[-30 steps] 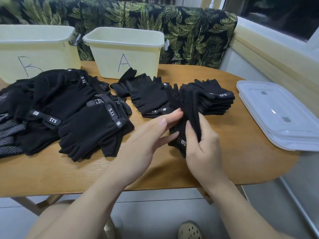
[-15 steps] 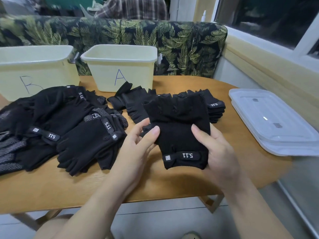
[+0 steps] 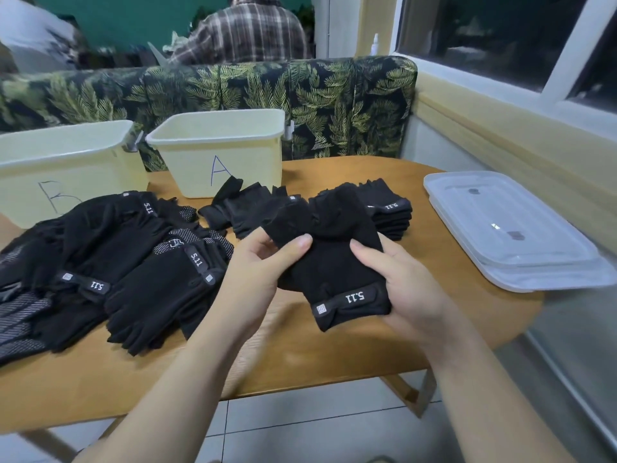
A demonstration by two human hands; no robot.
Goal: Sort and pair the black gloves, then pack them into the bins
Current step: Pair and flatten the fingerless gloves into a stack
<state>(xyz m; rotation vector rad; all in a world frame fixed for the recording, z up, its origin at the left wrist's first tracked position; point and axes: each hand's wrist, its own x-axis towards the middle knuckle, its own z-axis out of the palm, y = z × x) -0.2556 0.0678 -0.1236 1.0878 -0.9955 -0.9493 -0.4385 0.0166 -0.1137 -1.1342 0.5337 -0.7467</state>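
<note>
A black fingerless glove pair [image 3: 334, 262] with a 5.11 wrist strap is held above the table's front edge. My left hand [image 3: 263, 272] grips its left side, thumb on top. My right hand [image 3: 407, 289] holds its right side and wrist end. Behind it sits a neat stack of fingerless gloves [image 3: 390, 212] and a few loose ones [image 3: 247, 208]. A large pile of full-finger black gloves [image 3: 117, 262] covers the table's left. Bin A [image 3: 220, 152] and bin B [image 3: 63, 168], pale yellow, stand at the back.
Two clear plastic lids [image 3: 507, 232] lie stacked on the wooden table [image 3: 300, 355] at the right. A leaf-print bench back [image 3: 334, 105] runs behind the bins. A person in a plaid shirt [image 3: 243, 31] sits beyond it. A window wall is at the right.
The gloves went from hanging bunched between my hands to spread flat, then drawn together at the finger end. The camera tilted up, showing more of the room.
</note>
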